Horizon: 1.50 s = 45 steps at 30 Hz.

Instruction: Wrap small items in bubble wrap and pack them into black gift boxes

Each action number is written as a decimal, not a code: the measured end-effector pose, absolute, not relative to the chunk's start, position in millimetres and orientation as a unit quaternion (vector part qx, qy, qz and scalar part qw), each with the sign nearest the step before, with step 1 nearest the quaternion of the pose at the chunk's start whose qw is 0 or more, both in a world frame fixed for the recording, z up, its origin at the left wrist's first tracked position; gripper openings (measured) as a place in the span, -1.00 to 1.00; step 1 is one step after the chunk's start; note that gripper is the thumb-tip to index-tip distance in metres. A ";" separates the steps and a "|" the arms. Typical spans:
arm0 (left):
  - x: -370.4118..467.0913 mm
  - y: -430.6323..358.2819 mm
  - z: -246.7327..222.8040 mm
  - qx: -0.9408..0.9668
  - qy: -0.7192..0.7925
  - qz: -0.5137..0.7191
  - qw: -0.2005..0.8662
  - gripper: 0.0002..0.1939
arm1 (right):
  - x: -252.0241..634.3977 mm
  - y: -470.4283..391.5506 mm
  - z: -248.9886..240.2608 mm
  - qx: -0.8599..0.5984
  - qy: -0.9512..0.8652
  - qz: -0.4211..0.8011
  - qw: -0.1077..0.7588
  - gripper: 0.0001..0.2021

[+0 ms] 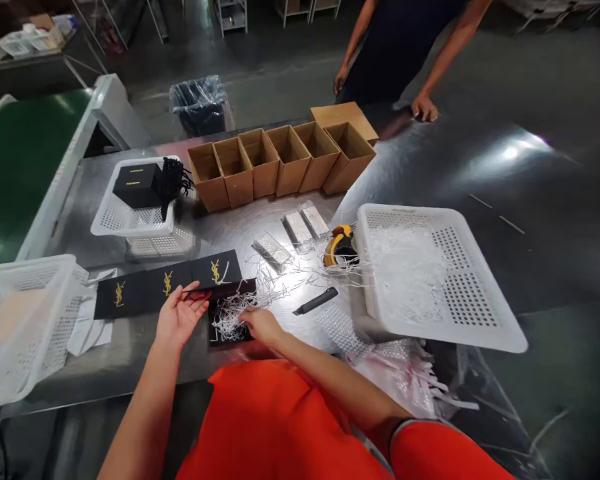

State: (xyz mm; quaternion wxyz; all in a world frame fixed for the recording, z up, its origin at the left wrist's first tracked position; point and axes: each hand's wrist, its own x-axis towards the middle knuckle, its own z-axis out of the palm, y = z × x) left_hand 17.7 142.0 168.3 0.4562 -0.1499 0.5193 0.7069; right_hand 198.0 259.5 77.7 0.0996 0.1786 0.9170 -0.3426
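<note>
In front of me lies a black gift box [211,331] filled with white shredded paper [229,313]. My right hand [261,325] reaches into it, fingers pinched on some of the paper strands. Palm up, my left hand [181,317] touches the near edge of the black lid [225,270] with its gold monogram, thumb and fingers around that edge. Two more black boxes [168,280] with gold monograms stand to the left in a row. A black utility knife [315,301] lies right of my right hand.
Several brown cardboard boxes [266,163] stand open at the back. Bubble-wrapped packs [272,251], a tape dispenser [341,247] and a white basket of shredded paper [485,287] are to the right. Another basket [130,223] holds black boxes. A person [400,53] stands opposite, one hand on the table.
</note>
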 end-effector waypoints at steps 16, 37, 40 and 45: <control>24.7 126.4 165.8 -0.147 0.493 0.721 0.465 -0.69 | 178.8 239.7 65.7 0.067 0.950 -0.282 0.117 -0.71; 11.4 129.2 161.6 -0.150 0.587 0.703 0.372 -0.89 | 246.3 326.6 30.0 0.271 0.916 -0.240 0.171 -0.83; 7.2 132.7 163.3 -0.142 0.594 0.695 0.380 -0.86 | 240.4 305.3 48.8 0.277 0.913 -0.274 0.119 -0.79; 5.1 133.4 161.6 -0.133 0.597 0.691 0.385 -0.85 | 172.9 258.8 67.7 0.169 0.925 -0.340 0.009 -0.73</control>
